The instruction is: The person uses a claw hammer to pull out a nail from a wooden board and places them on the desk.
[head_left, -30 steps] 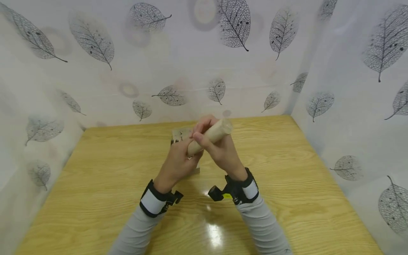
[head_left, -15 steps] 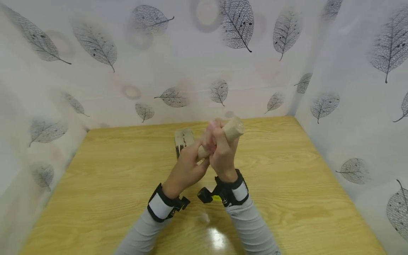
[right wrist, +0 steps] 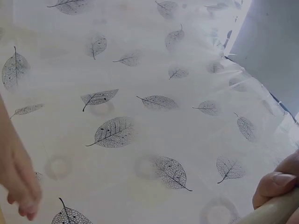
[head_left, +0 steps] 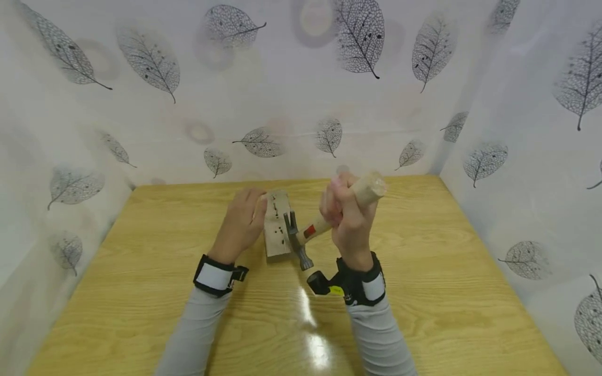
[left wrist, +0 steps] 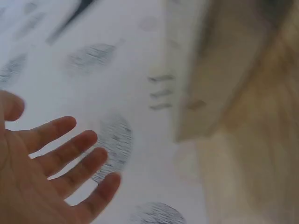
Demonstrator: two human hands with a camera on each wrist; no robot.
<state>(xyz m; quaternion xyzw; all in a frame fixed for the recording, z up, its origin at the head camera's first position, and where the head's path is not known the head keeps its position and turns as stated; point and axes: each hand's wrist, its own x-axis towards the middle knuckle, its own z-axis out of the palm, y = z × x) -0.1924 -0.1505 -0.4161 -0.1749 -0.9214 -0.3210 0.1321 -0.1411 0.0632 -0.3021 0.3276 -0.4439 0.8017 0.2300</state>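
The right hand (head_left: 352, 224) grips the wooden handle (head_left: 369, 189) of a claw hammer, its fingers curled round it. The hammer's metal head (head_left: 296, 241) hangs beside the right edge of a pale wooden block (head_left: 278, 230) with dark marks and holes in its top. The left hand (head_left: 240, 222) is at the block's upper left; whether it touches the block cannot be told. In the left wrist view the left hand (left wrist: 56, 168) has its fingers spread, apart from the block (left wrist: 210, 93). The right wrist view shows part of the right hand (right wrist: 280, 184) on the handle (right wrist: 273, 212).
A wood-grain table (head_left: 423, 292) lies under both arms. White sheeting with a leaf print (head_left: 291, 94) stands behind the table and along its left and right sides.
The left hand has let go of the hammer handle and moved left to beside the block. The right hand has shifted right with the hammer, whose head now shows beside the block.
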